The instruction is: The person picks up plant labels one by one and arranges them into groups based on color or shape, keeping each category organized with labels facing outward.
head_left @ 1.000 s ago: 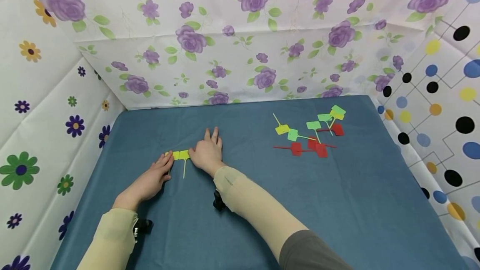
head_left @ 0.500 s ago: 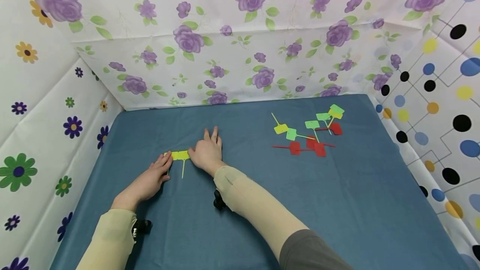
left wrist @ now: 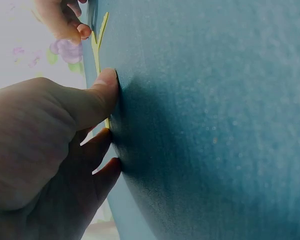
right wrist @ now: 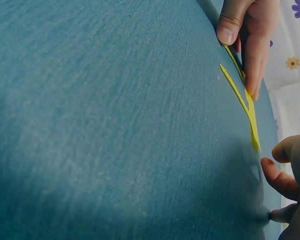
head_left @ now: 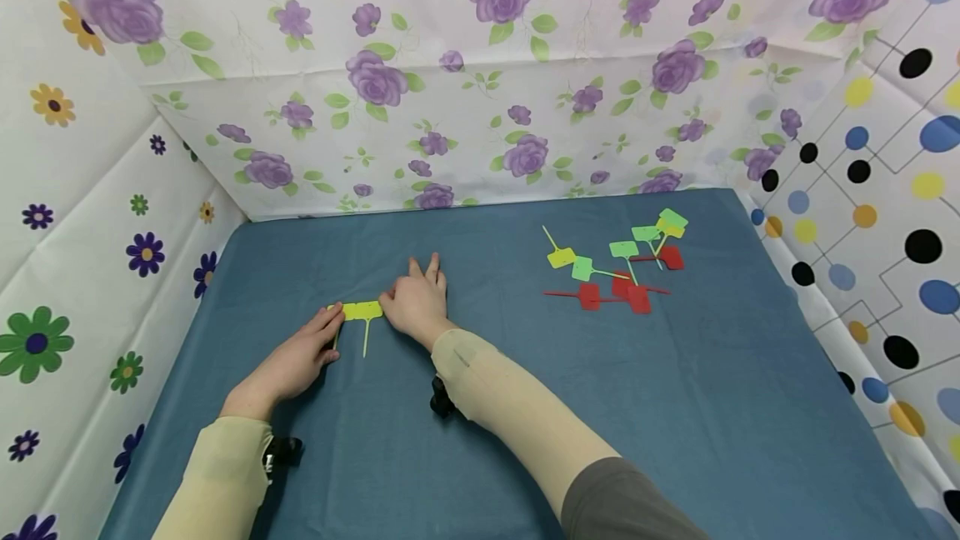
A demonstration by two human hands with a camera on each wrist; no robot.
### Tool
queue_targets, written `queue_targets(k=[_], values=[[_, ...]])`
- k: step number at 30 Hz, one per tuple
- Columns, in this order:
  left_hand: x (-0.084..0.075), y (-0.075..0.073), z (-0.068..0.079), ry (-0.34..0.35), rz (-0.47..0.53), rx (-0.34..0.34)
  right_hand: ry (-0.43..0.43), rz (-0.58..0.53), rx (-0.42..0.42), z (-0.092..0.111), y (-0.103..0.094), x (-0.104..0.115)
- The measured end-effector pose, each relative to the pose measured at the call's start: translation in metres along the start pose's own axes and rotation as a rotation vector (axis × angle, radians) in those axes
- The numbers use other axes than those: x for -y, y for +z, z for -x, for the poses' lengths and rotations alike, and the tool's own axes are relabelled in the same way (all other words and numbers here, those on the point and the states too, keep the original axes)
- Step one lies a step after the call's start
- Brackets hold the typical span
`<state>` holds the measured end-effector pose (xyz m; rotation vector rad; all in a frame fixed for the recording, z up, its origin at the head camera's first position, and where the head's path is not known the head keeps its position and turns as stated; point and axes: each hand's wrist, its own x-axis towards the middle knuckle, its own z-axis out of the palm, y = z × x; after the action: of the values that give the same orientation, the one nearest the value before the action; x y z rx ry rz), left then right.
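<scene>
Touching yellow tags [head_left: 364,311], left hand [head_left: 291,365] unclenched, right hand [head_left: 417,300] loose beside edge, cloth [head_left: 675,415] rightward

A makeshift booth [head_left: 315,57], its wider setting unclear, blue cloth [head_left: 750,407] spread flat, rose-print sheet [head_left: 465,140] behind, daisy-print sheet [head_left: 90,273] left, dotted sheet [head_left: 892,215] right.

Two tags [head_left: 362,311] lie side by side on the cloth [head_left: 480,440], between your left hand [head_left: 288,365] and right hand [head_left: 418,298]; other tags [head_left: 623,250] cluster well to your right.

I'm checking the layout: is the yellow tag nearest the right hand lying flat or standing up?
Lying flat: the right wrist view shows the yellow tag edge-on along the blue cloth.
</scene>
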<state>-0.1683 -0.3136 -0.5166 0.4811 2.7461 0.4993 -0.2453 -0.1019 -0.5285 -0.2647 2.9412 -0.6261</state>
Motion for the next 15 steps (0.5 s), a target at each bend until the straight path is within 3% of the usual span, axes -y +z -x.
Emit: queue_targets(k=[9,15], values=[[-0.0015,-0.0021,-0.0024,-0.013,-0.009,-0.010,-0.029,-0.056,-0.032,0.0013,-0.0047,-0.0045],[0.0005,-0.0025,-0.0028,0.020,-0.045,-0.034,-0.047,-0.068,-0.045,0.0007,-0.0056,-0.0059]])
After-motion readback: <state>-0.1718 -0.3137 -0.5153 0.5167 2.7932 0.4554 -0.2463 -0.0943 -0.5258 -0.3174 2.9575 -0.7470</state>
